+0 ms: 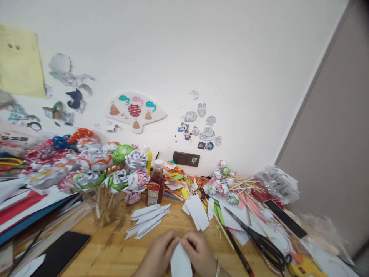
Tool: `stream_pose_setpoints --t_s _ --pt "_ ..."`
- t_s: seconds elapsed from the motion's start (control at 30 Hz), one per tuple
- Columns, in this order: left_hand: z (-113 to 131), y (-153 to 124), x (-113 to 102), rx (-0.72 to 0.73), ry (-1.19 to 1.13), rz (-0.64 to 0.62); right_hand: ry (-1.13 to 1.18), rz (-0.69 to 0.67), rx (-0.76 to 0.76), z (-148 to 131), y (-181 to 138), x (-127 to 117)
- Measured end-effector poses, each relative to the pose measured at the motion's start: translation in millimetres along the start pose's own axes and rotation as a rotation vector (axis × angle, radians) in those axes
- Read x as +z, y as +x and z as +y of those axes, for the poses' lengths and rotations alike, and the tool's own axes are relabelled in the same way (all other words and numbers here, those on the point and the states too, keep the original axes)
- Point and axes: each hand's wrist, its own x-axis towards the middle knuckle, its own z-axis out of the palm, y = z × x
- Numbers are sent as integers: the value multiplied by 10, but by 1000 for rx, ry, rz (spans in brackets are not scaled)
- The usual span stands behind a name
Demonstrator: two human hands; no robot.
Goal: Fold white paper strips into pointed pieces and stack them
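A small white piece of paper is pinched at its top end between my two hands, low in the middle of the view. My left hand grips its upper left corner with thumb and curled fingers. On the other corner, my right hand is closed the same way. Just beyond my left hand lies a fanned pile of folded white paper strips. Flat white paper pieces rest on the wooden table beyond my right hand.
Paper flowers on sticks fill a clear container at left. A red-brown bottle stands behind the strips. Black scissors, a pen and a phone lie at right. A black flat object is at front left.
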Motion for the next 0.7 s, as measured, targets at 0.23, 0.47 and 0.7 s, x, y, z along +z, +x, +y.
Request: stream_pose_setpoints --t_s 0.23,0.47,0.7 --pt "-73 27 6 -79 -170 -108 -51 -4 -31 32 10 9" --pt "-96 30 -7 -61 -269 -83 76 -1 19 48 36 -4" --pt "-123 44 19 -111 -366 -90 80 10 22 52 41 -6"
